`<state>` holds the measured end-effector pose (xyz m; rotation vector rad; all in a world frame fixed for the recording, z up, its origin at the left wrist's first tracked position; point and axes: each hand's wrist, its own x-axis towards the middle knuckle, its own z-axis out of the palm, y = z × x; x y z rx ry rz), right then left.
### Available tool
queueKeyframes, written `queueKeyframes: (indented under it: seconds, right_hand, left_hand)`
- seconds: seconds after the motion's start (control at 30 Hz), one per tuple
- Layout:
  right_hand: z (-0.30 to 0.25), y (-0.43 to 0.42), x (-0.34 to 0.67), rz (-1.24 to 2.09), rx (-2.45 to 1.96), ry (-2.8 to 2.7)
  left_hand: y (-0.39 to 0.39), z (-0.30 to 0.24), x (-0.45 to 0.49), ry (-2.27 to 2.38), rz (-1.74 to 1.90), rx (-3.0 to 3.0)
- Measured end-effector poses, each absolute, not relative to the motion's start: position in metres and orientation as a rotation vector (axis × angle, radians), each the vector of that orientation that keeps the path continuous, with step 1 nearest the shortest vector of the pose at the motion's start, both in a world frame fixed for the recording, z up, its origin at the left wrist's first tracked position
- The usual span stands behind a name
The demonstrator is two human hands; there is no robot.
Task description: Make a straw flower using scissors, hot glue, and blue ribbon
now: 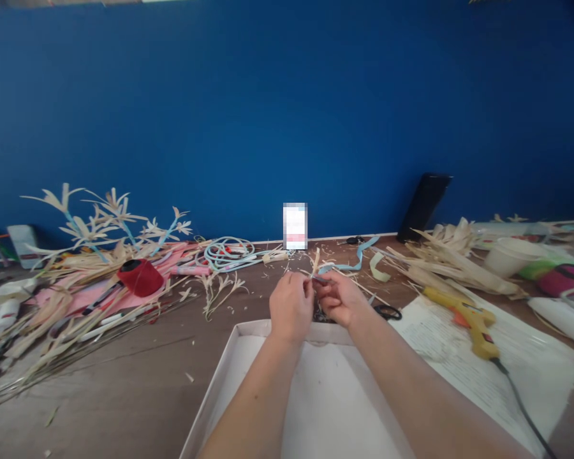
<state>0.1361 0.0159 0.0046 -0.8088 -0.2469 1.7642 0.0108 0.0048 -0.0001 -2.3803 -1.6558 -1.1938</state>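
My left hand (pixel 291 305) is closed in a pinch around a small pale strip of dried husk (pixel 316 257), which sticks up above the fingertips. Right beside it, almost touching, my right hand (pixel 342 296) has its fingers curled together at the base of the strip. A thin dark edge shows at those fingertips, but I cannot make out what it is. Both hands are over the far rim of a shallow white box (pixel 325 389). A black loop like a scissors handle (pixel 387 312) lies just right of my right wrist.
A yellow glue gun (pixel 476 322) rests on printed paper (pixel 511 370) at the right. Dried husks (pixel 452 248) are piled behind it. At the left are a red thread cone (pixel 141 278), husk flowers (pixel 124 213) and coiled light-blue cord (pixel 227 254). A dark upright object (pixel 425 207) leans against the blue wall.
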Motion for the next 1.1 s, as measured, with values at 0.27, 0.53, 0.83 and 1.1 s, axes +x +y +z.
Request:
queueKeyframes:
  seconds: [0.27, 0.53, 0.83, 1.1]
  right_hand:
    - [0.0057, 0.0131, 0.1360, 1.678, -0.892, -0.263]
    - [0.0087, 0.0096, 0.1327, 1.607, -0.948, -0.314]
    - [0.0060, 0.0089, 0.1314, 1.492, -1.035, -0.422]
    - [0.0040, 0.0102, 0.1300, 1.398, -1.097, -0.503]
  left_hand:
    - [0.0056, -0.0011, 0.0103, -1.676, -1.173, -2.374]
    - [0.0056, -0.0012, 0.0104, -1.719, -1.117, -2.374]
    - [0.0044, 0.0024, 0.0101, -1.712, -1.087, -2.382]
    - [0.0043, 0.0024, 0.0097, -1.689, -1.075, -2.375]
